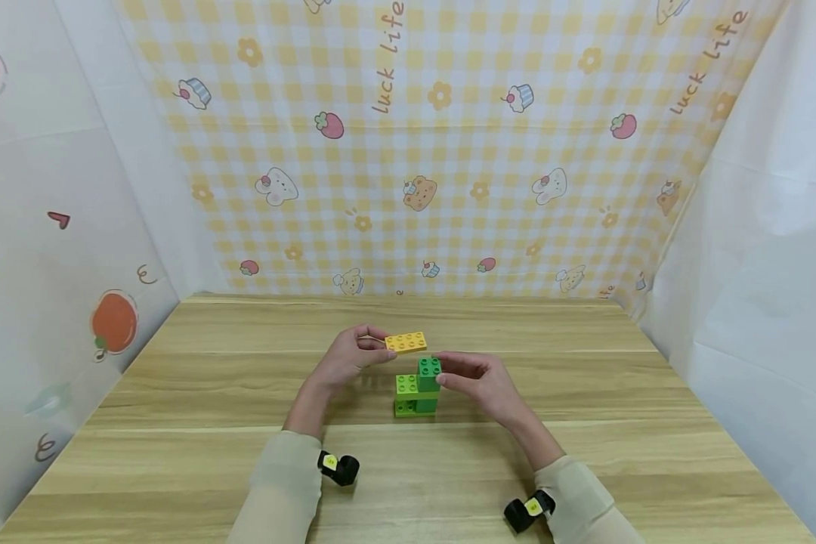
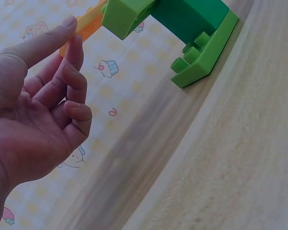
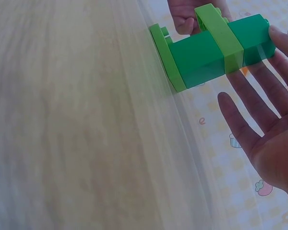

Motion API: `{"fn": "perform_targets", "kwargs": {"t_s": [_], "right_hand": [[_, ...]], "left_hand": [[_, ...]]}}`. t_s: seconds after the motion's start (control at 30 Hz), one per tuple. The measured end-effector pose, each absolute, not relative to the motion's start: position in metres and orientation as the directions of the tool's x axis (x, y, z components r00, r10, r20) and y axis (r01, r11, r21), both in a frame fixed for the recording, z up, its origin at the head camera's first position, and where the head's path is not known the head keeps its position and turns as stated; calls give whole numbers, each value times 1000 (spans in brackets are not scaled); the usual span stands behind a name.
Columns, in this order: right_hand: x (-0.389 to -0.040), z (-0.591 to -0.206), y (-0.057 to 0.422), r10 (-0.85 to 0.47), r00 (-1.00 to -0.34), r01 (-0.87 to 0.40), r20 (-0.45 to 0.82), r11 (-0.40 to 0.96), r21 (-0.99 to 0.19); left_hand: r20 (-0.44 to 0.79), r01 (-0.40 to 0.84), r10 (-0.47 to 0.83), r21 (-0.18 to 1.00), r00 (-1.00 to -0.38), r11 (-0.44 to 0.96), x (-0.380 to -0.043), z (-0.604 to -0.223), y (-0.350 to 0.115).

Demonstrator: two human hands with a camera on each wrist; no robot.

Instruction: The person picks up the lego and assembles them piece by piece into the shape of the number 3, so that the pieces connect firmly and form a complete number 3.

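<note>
My left hand pinches one end of a flat yellow-orange toy brick between thumb and fingers, holding it in the air behind and above a small stack. That stack stands on the table: a flat light green brick at the bottom, a dark green brick on its right end, another light green brick across that, and a second dark green brick on top at the right. With thumb and fingers on either side of this top brick, my right hand grips it.
The wooden table stretches around the stack. A yellow checked cloth hangs behind it, and white sheets stand at both sides. Each wrist wears a black camera on a strap.
</note>
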State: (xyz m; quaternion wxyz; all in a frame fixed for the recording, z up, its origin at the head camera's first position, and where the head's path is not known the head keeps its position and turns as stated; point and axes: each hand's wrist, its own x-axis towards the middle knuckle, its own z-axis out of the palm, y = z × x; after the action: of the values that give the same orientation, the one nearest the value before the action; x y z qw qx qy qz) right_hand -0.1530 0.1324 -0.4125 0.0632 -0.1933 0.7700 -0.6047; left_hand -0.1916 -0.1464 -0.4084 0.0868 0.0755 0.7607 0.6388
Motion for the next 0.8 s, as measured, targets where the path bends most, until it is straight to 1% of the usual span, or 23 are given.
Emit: {"fn": "perform_targets", "kwargs": {"t_s": [0.2,0.8], "right_hand": [[-154,-413,133,-384,-911,-231,148,180,-956],[-153,-413,132,-378,-915,-225,141,188,-956]], "left_hand": [[-22,20,239,985,-971,171,-191,-407,-147],[-33,-4,273,994,-961,106,-189,-406,-148]]}}
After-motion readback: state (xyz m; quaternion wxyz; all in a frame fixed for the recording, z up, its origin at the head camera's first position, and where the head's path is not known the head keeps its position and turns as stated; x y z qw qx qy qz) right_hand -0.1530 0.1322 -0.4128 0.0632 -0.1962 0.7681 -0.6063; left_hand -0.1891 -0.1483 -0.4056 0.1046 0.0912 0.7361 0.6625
